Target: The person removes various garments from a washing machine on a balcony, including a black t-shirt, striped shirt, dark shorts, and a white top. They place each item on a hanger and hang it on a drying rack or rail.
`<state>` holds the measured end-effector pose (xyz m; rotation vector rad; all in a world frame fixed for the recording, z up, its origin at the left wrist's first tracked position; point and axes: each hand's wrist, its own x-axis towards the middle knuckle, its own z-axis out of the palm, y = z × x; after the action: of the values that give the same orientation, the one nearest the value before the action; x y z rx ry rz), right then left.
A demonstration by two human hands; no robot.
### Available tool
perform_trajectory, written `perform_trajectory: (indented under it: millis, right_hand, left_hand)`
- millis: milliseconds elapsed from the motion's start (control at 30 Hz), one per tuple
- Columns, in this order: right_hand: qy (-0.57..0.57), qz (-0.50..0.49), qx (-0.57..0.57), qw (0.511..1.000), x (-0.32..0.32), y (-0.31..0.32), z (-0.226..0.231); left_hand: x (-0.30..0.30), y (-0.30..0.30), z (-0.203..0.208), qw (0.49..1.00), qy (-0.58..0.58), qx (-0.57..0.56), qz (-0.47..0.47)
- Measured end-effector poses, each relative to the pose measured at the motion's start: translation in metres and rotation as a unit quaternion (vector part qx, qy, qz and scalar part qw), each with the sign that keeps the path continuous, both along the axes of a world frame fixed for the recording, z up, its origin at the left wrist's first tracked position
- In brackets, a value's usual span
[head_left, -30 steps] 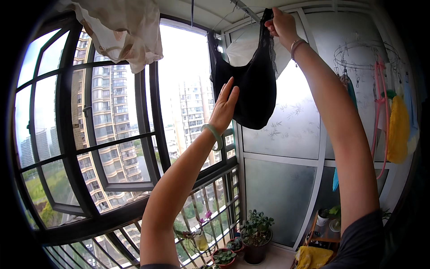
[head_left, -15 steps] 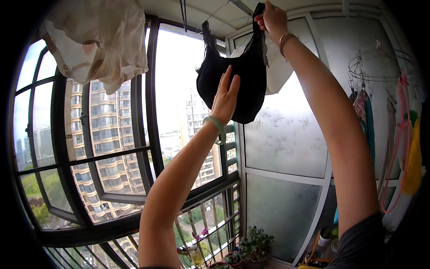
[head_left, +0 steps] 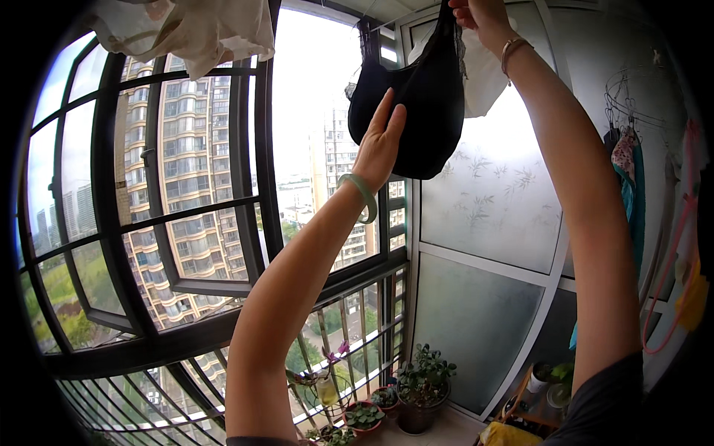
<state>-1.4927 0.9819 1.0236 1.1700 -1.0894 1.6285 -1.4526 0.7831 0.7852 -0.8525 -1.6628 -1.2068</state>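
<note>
A black camisole-like bra top (head_left: 428, 111) with lace-edged straps hangs in front of me at the top of the view. My left hand (head_left: 378, 149) lies against its front with the fingers stretched out flat, a pale green bangle (head_left: 364, 199) on that wrist. Up at the right-hand strap, my right hand (head_left: 487, 21) has its fingers closed on the strap. The frame's upper edge cuts off the strap's top and part of this hand. A thin bracelet (head_left: 508, 56) circles the right wrist. Behind the top hangs a white cloth (head_left: 483, 82).
Sheer pale fabric (head_left: 201, 33) hangs at upper left before dark-framed windows (head_left: 111, 245). A frosted glass panel (head_left: 483, 223) stands behind. Potted plants (head_left: 424, 383) sit on the floor below. At right hang a clip hanger with small laundry (head_left: 625, 160) and a pink cord (head_left: 673, 275).
The view has tilted down, so the garment and both hands sit higher in the picture and more floor shows. My left palm stays on the garment and my right hand stays at the strap.
</note>
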Motion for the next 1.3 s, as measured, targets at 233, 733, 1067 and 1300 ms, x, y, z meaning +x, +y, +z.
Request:
perform_trajectory:
  millis: [233,733,1067,1300]
  right_hand:
    - [0.06,0.029,-0.111,0.992,0.022,0.02,-0.141]
    - [-0.47,0.692,0.076,0.542,0.23,-0.167,-0.629]
    - [-0.539,0.765,0.254,0.244,0.531,-0.227,-0.717]
    - [-0.549,0.729,0.408,0.021,0.707,-0.247,-0.782]
  left_hand:
    - [0.014,0.007,-0.073,0.999,-0.052,0.01,-0.008]
    - [0.326,-0.055,-0.392,0.794,-0.164,0.57,-0.131]
    - [0.642,-0.018,-0.498,0.711,0.05,0.693,0.108]
    - [0.805,0.03,-0.567,0.594,0.205,0.739,0.244]
